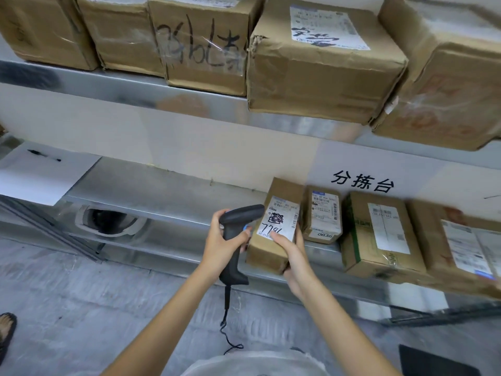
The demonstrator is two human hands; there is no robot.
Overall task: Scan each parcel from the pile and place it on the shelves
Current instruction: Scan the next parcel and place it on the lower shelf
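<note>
1. Right hand grips the small cardboard parcel at its near end, resting on the lower shelf just beside shelved parcels.
2. Left hand wraps the barcode scanner; aim its head squarely at the label, thumb off the barcode.

Probably a parcel sorting depot: metal shelves stacked with labelled cardboard parcels
</note>
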